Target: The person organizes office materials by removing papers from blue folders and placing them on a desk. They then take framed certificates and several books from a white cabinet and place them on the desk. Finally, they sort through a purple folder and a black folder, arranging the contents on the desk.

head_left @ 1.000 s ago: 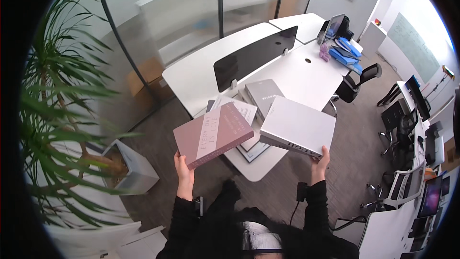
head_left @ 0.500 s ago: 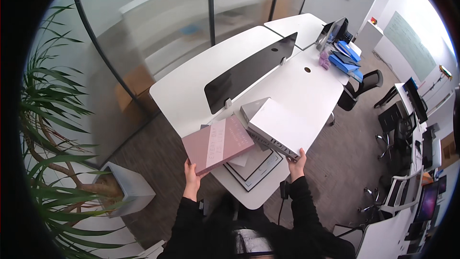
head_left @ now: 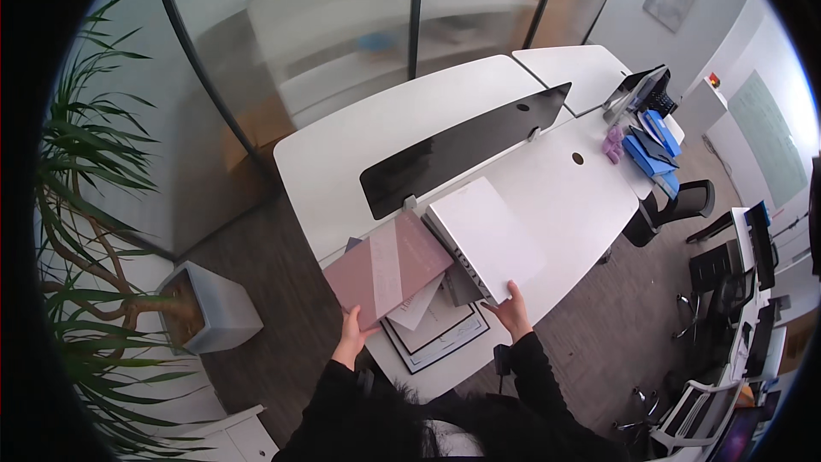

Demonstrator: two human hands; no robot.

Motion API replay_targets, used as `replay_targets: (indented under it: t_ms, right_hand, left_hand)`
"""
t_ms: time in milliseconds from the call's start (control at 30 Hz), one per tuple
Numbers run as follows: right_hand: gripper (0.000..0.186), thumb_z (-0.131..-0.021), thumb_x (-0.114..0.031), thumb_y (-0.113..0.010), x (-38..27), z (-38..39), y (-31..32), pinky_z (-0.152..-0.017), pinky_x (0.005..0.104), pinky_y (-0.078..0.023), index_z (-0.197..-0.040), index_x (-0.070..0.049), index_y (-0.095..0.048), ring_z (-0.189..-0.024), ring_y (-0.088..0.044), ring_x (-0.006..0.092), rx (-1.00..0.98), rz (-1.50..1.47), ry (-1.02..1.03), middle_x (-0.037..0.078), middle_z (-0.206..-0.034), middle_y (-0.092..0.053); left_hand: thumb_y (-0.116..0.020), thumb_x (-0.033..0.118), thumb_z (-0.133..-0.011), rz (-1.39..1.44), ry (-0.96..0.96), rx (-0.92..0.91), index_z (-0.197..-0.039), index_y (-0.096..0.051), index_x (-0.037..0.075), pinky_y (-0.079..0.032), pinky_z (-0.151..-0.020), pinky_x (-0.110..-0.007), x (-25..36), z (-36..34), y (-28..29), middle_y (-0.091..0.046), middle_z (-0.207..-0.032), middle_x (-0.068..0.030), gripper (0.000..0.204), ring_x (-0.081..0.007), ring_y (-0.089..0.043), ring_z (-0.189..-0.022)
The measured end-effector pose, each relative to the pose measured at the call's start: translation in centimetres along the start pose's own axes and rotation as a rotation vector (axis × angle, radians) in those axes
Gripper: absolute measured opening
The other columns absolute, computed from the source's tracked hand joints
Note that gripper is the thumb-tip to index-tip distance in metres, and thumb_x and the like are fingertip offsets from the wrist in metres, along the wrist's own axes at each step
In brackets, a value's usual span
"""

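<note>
My left hand [head_left: 351, 335] grips the near corner of a thick pink book [head_left: 410, 258] with a pale band across its cover. My right hand [head_left: 511, 312] holds the near end of a thick white book [head_left: 492, 235], which has dark lettering on its spine. The two books lie side by side, their facing edges close together, over the near end of the white desk [head_left: 552, 244]. Under them, partly hidden, are loose white paper [head_left: 417, 306], a grey piece [head_left: 463, 287] and dark-edged framed sheets [head_left: 445, 334].
A dark divider panel [head_left: 462, 154] runs along the desk's middle. At its far end are a purple plush toy [head_left: 613, 145], blue folders [head_left: 646, 158] and a monitor [head_left: 637, 96]. Office chairs [head_left: 684, 205] stand to the right, a potted plant [head_left: 209, 312] to the left.
The white book has turned, its spine now facing the pink book more. The pink book shows less of its near side. The whole view has shifted and tilted.
</note>
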State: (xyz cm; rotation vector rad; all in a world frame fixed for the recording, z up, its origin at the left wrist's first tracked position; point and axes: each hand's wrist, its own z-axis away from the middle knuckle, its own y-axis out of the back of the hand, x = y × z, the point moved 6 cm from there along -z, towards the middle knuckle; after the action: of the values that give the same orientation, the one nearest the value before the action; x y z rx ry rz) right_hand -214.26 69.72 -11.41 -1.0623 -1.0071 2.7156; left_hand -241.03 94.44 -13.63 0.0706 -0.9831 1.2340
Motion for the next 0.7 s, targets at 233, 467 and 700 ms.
replay_targets:
  t_ms: [233,467,700]
  right_hand:
    - [0.072,-0.072,-0.041,-0.057,-2.7,-4.4,-2.5,-0.090,0.0527,-0.029,-0.124,-0.008,-0.021,-0.112,-0.031,0.0334,0.044,0.128,0.000,0.020,-0.121,-0.027]
    - [0.076,-0.070,-0.043,-0.059,-4.3,-5.8,-4.2,-0.089,0.0492,-0.027,-0.125,-0.008,-0.020,-0.113,-0.030,0.0326,0.046,0.323,-0.024,0.017,-0.123,-0.027]
    - [0.054,-0.079,-0.022,-0.055,-9.5,-3.3,-2.5,-0.092,0.0383,-0.028,-0.119,-0.001,-0.026,-0.115,-0.028,0.0256,0.399,0.695,0.712,0.014,-0.124,-0.028]
  left_hand:
    - [-0.042,0.033,-0.081,0.063,0.078,-0.075,-0.126,-0.010,0.019,-0.036,-0.078,-0.059,-1.5,-1.7,-2.1,-0.022,-0.126,-0.0113,0.057,-0.0336,-0.029,-0.113]
    - [-0.039,0.036,-0.082,0.123,0.075,-0.013,-0.126,-0.010,0.022,-0.035,-0.079,-0.059,-2.0,-1.3,-0.9,-0.023,-0.125,-0.0120,0.054,-0.0346,-0.032,-0.111]
    - [-0.036,0.035,-0.083,0.207,-0.039,0.205,-0.128,-0.006,0.015,-0.039,-0.077,-0.055,-1.5,3.2,0.4,-0.025,-0.124,-0.0188,0.058,-0.0342,-0.041,-0.103]
